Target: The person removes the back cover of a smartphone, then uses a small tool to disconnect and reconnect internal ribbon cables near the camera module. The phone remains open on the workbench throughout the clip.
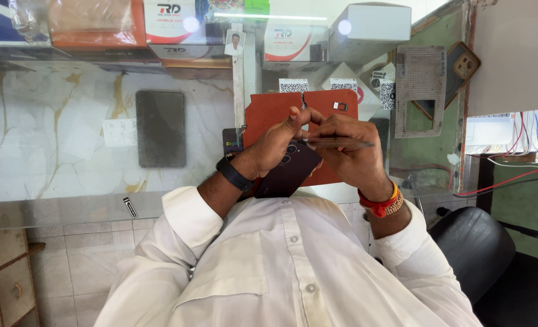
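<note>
Both hands busy on a dark phone, mid-frame, right above the orange mat

The left hand (278,142) is clamped around the dark phone (290,169), back side and camera lenses facing up, thumb pressed near the top edge, looks like it's there to keep the phone steady. The right hand (347,151) pinches thin tweezers (335,143) laid flat across the phone's upper end, so the tips can get at that edge. It's all held just over the orange mat (269,112) on the glass bench (57,151). Another dark slab (160,128) lies flat left of centre, well apart.
</note>
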Available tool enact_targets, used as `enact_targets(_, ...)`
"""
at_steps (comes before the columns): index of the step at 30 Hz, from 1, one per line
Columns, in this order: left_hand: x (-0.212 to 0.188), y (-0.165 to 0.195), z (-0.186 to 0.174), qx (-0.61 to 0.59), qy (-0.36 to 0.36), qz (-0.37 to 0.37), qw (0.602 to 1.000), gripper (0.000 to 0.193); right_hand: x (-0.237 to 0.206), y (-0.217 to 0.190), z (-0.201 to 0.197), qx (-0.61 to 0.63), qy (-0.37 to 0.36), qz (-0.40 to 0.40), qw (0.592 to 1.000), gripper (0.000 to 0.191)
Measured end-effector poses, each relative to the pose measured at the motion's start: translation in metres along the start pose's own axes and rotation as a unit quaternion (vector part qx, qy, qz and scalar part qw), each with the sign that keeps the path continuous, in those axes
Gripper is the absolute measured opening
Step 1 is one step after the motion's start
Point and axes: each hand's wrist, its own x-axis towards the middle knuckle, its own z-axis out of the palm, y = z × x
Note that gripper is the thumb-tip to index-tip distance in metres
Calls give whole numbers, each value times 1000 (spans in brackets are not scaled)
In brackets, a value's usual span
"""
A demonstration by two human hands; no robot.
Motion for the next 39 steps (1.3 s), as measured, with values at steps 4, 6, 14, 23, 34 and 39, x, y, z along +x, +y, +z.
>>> enact_targets(4, 1, -6, -3, -29, 5, -7, 1000, 96, 4, -3, 0, -34, -12, 27, 999, 13)
enact_targets(6, 2, -8, -4, -41, 22, -40, 998, 93, 8, -3, -2, -50, -19, 29, 998, 12)
enact_targets(14, 9, -10, -15, -78, 62, -91, 991, 86, 25, 3, -2, -6, -68, 79, 995, 10)
enact_targets(23, 20, -18, -29, -98, 26, -82, 991, 61, 48, 14, -2, -3, -125, 152, 980, 5)
enact_targets(34, 21, -30, -43, -204, -8, -90, 975, 47, 56, 17, 13, 2, -105, 143, 984, 12)
enact_targets(39, 21, -33, -44, -235, -57, -77, 967, 69, 56, 14, 17, -19, -109, 86, 990, 14)
